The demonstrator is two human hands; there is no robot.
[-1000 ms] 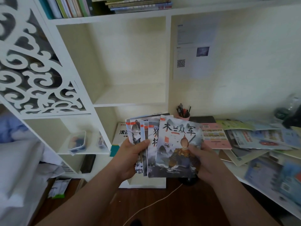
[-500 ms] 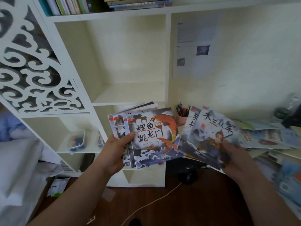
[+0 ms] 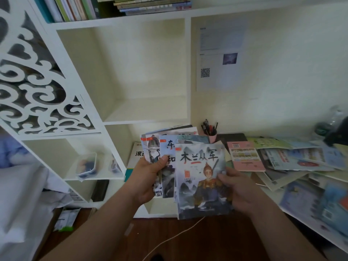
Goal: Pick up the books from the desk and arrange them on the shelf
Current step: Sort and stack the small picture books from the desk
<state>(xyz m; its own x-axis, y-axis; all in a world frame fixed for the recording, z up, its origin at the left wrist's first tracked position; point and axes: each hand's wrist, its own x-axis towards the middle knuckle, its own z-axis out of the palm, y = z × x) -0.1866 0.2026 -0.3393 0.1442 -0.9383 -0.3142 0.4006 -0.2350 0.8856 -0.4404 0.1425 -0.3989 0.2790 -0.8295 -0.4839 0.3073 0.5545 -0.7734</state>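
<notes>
- Books point(image 3: 188, 166): I hold them fanned above the floor, in front of the shelf point(image 3: 146, 119); half a second ago they were split into two bunches, now rejoined with the warrior cover in front.
- Left hand point(image 3: 148, 178): thumb clamped on the fan's left covers, fingers curled behind.
- Right hand point(image 3: 237, 189): thumb pinching the front book's right edge; it has swung back leftward.
- Cup point(image 3: 212, 136): holds pens, on the desk point(image 3: 301, 215).
- Tub point(image 3: 87, 164): on a lower shelf board; contents unclear.
- Loose booklets point(image 3: 282, 157): spread on the desk.
</notes>
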